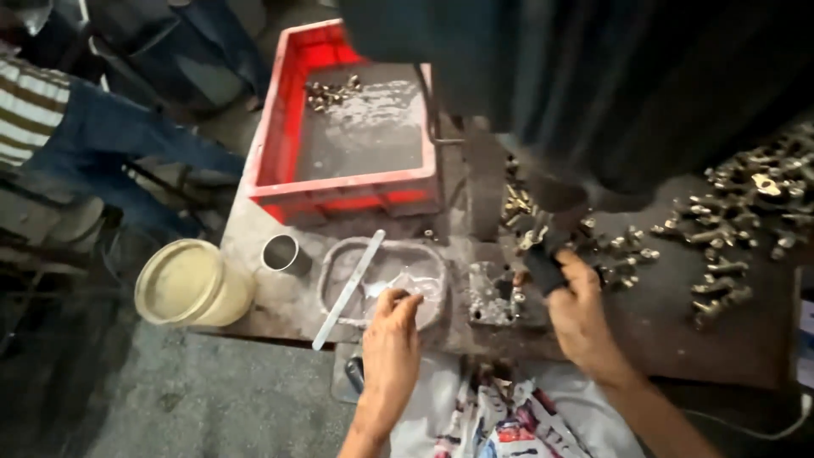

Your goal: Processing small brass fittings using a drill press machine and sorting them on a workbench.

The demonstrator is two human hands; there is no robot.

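My left hand [392, 339] reaches into a shallow metal dish [335, 270] of cloudy liquid, fingertips pinched on something small and shiny that I cannot make out. A flat pale stick [349, 289] lies across that dish. My right hand [580, 315] is wrapped around a black handle [543, 270] on a dark machine [593, 93]. Below the handle sits a small metal fixture block [492, 294]. Brass fittings [729, 229] lie scattered over the bench to the right.
A red plastic crate [275, 136] at the back holds a few brass parts and a wet film. A small steel cup [283, 254] and a cream bucket [188, 284] stand at the left. Another person in jeans and a striped shirt [51, 119] sits far left.
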